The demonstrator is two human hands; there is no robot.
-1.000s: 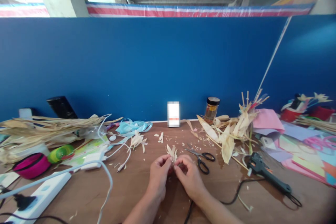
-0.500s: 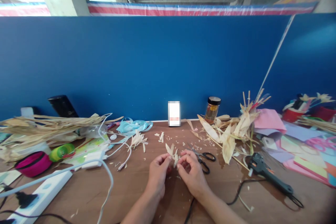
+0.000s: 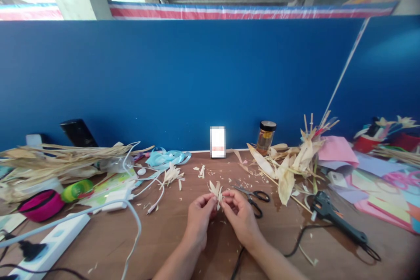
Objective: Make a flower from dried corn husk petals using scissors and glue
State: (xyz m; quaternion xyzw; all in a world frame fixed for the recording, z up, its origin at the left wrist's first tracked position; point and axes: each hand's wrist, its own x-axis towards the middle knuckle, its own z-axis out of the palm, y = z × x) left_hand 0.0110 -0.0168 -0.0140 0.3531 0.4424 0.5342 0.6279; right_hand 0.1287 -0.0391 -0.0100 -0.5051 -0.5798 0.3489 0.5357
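Between my two hands, a small flower of pale dried corn husk (image 3: 216, 190) stands with its pointed petals upward. My left hand (image 3: 201, 212) pinches its base from the left with thumb and forefinger. From the right, my right hand (image 3: 239, 213) is closed on the same flower, thumb and fingertips meeting at its side. The fingers hide its lower part. Just right of my right hand lie black-handled scissors (image 3: 259, 195), their blades pointing left. Husk scraps (image 3: 226, 177) are strewn over the table behind the hands.
A black glue gun (image 3: 341, 218) with its cord lies at right. Corn husks (image 3: 288, 175) and a lidded jar (image 3: 266, 137) stand behind it. At left are a white power strip (image 3: 59, 245), looping cables, blue ribbon (image 3: 167, 157) and a husk pile (image 3: 65, 159). A blue partition (image 3: 203, 74) closes the back.
My hands have come closer together at the husk flower. Its petals now stand more bunched and upright, and more of the scissor blades shows.
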